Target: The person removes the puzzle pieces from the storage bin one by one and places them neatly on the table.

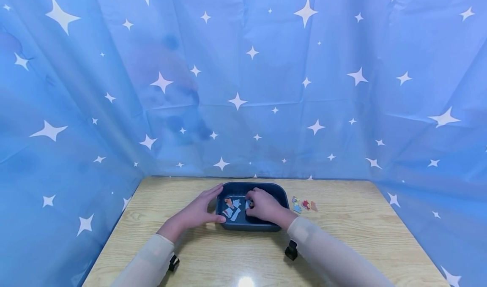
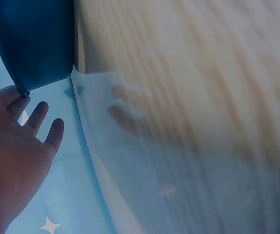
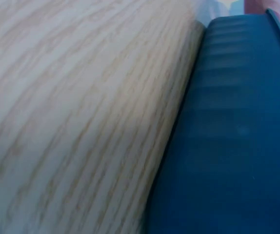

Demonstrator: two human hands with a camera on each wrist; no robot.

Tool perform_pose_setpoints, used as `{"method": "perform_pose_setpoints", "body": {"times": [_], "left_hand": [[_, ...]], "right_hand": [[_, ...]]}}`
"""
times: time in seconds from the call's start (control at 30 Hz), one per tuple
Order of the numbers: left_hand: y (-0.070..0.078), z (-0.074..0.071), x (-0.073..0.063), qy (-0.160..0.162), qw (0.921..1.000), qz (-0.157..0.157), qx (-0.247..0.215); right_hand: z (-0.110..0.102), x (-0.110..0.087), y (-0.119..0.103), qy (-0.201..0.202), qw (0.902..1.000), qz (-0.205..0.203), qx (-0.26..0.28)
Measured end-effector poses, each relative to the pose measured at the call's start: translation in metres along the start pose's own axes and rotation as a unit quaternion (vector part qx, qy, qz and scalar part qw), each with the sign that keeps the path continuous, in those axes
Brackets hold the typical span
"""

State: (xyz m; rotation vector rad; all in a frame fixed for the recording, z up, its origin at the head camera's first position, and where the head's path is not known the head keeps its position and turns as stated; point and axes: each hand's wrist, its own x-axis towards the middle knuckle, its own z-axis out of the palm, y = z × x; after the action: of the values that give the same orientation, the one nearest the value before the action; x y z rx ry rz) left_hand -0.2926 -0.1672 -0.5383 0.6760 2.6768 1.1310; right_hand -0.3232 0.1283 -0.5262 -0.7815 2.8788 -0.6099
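A dark blue-grey rectangular tray (image 1: 281,194) with raised walls stands on the table. My left hand (image 1: 199,206) spans its left end, the thumb at the near corner and fairly straight fingers at the far one. In the left wrist view, fingertips meet the tray's edge while the outer fingers spread loosely. My right hand (image 1: 262,204) reaches inside the tray with curled fingers, pinching a small flat pale cut-out piece (image 1: 248,204), mostly hidden by the fingers. Several flat pieces lie in the left half: an orange one (image 1: 229,203), a light blue one (image 1: 236,203) and a long pale one (image 1: 235,214).
Right of the tray, on the light wood table (image 1: 342,228), lie a yellow-and-blue piece (image 1: 296,204), a red one (image 1: 306,204) and an orange one (image 1: 313,206). A blue star-patterned curtain (image 1: 274,130) hangs behind and along both sides.
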Motion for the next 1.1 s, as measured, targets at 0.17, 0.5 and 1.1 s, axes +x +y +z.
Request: {"method": "perform_pose_setpoints", "body": {"times": [0.17, 0.5, 1.1], "left_hand": [[0.000, 0.000, 0.002, 0.003, 1.0000, 0.000, 0.005], [0.002, -0.001, 0.001, 0.000, 1.0000, 0.004, 0.006], [-0.001, 0.002, 0.001, 0.002, 0.9999, 0.008, 0.015]], "right_hand": [[-0.005, -0.004, 0.006, -0.015, 0.9995, -0.026, 0.008], [-0.028, -0.019, 0.016, -0.006, 0.9959, -0.081, 0.042], [-0.059, -0.051, 0.044, 0.008, 0.9934, -0.093, 0.066]]}}
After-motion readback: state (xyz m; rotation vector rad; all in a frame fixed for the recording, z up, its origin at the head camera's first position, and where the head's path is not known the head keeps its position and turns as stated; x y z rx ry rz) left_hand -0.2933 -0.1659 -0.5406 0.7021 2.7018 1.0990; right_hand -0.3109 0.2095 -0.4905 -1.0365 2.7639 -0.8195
